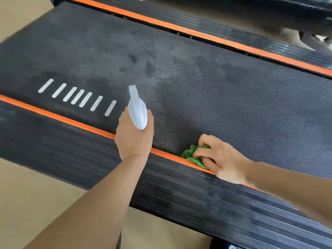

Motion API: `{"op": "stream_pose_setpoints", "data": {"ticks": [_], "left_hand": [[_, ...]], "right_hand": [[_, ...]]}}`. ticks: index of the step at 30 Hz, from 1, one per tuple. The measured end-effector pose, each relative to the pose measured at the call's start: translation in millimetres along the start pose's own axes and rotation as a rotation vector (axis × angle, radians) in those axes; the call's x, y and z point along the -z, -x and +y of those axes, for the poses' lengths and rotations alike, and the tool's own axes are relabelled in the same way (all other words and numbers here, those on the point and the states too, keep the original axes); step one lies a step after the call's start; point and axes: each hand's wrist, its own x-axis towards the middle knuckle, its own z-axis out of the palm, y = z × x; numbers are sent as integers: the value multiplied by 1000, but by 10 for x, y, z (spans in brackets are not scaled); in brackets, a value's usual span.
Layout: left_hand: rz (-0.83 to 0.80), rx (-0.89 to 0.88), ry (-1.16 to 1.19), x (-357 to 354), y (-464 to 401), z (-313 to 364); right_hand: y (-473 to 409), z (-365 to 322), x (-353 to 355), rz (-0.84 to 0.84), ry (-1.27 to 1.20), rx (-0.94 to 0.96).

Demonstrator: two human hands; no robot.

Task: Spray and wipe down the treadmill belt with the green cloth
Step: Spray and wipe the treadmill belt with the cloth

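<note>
With the left hand (133,139) gripping the spray bottle (137,109) over the treadmill belt (233,108) and the right hand (218,157) clutching the green cloth (193,155) at its near edge, spray may drift onto the orange trim (71,119).

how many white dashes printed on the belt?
7. They sit in one slanted row on the treadmill belt near the near orange strip, running from far left to just left of the spray bottle. The left hand may hide more.
</note>
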Motion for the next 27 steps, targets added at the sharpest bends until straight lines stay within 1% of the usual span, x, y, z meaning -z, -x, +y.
{"op": "stream_pose_setpoints", "data": {"ticks": [2,3,4,6,7,8,9,11,13,16,18,20,23,27], "left_hand": [[-61,2,29,92,-56,41],[-101,14,39,156,-100,97],[-147,24,37,213,-142,171],[-245,20,1,346,-224,313],[-286,10,-19,420,-254,370],[-327,2,-35,477,-286,402],[-374,8,-55,547,-305,420],[-490,48,-98,688,-307,439],[-629,84,-158,818,-296,395],[-825,132,-300,975,-221,315],[-900,165,-363,1020,-158,275],[-902,193,-390,1003,-112,237],[-866,228,-354,925,-73,218],[-834,216,-327,806,-9,212]], "right_hand": [[85,114,44,60,70,-3],[78,163,55,144,74,-79],[38,204,50,264,38,-227],[-149,226,13,520,-132,-629],[-265,207,-25,580,-200,-789],[-369,181,-71,584,-186,-885],[-445,142,-121,557,-123,-923],[-522,77,-199,495,4,-938],[-534,62,-231,468,78,-934],[-568,95,-194,413,137,-941],[-600,94,-167,357,151,-962],[-631,92,-135,297,169,-974],[-659,83,-94,215,224,-986],[-679,45,-78,181,267,-992]]}}
